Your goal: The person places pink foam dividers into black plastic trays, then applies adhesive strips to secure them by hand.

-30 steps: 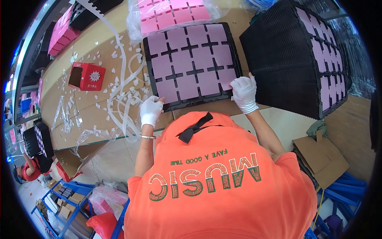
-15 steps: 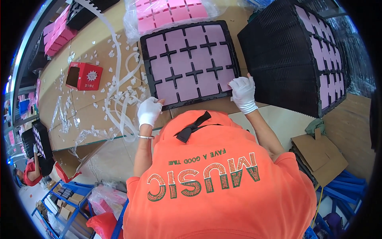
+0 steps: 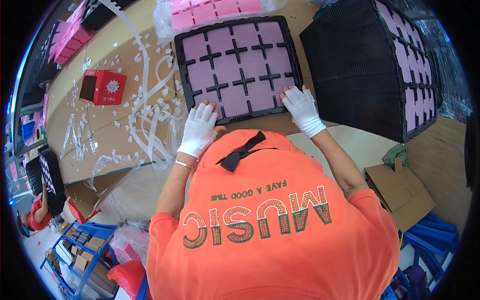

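Near the centre of the frame, just above my orange shirt, I see both gloved hands resting on the lower edge of a black tray whose square pockets hold pink pads. My left hand lies flat on the tray's lower left corner, fingers spread and pressed down, gripping nothing. My right hand sits on the lower right corner, fingers laid open over the rim, not closed round it. The tray lies flat on the brown tabletop, upper middle of the frame. To the right of it stands a tall stack of black trays, close beside my right hand. At upper left a small red box lies among white paper scraps and strips. At the top edge a plastic bag of pink pads touches the tray's far side.
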